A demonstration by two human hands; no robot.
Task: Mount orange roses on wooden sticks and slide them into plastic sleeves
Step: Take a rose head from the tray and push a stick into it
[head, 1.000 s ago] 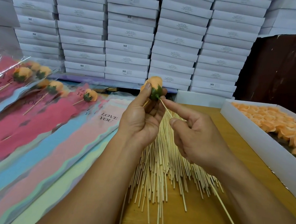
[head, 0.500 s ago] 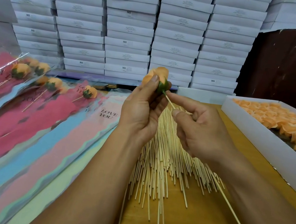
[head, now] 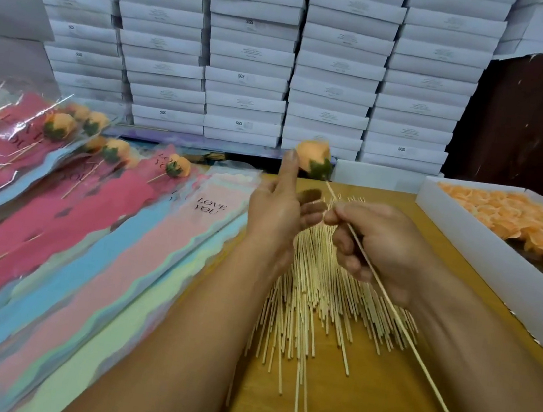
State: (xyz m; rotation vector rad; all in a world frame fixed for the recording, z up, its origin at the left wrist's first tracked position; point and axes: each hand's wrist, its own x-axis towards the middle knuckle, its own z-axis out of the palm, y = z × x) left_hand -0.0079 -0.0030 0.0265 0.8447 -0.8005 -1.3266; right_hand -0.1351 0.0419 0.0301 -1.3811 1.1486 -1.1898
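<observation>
An orange rose (head: 311, 157) with a green base sits on the tip of a long wooden stick (head: 388, 304). My right hand (head: 382, 244) pinches that stick a little below the rose, and the stick runs down to the lower right. My left hand (head: 276, 213) is just left of the rose. Its raised thumb touches the flower's side, and its blurred fingers hang loosely below the flower. A fan of loose sticks (head: 312, 301) lies on the wooden table (head: 357, 407) under both hands. Flat coloured plastic sleeves (head: 168, 244) printed "LOVE YOU" lie to the left.
Several sleeved roses (head: 60, 124) are piled at the far left. A white box (head: 484, 254) full of orange rose heads (head: 516, 221) stands at the right. Stacked white cartons (head: 248, 54) form a wall behind the table.
The rose has gone onto the stick. My left fingers have dropped away from the flower, leaving only the thumb against it. My right hand has slid a little down the stick.
</observation>
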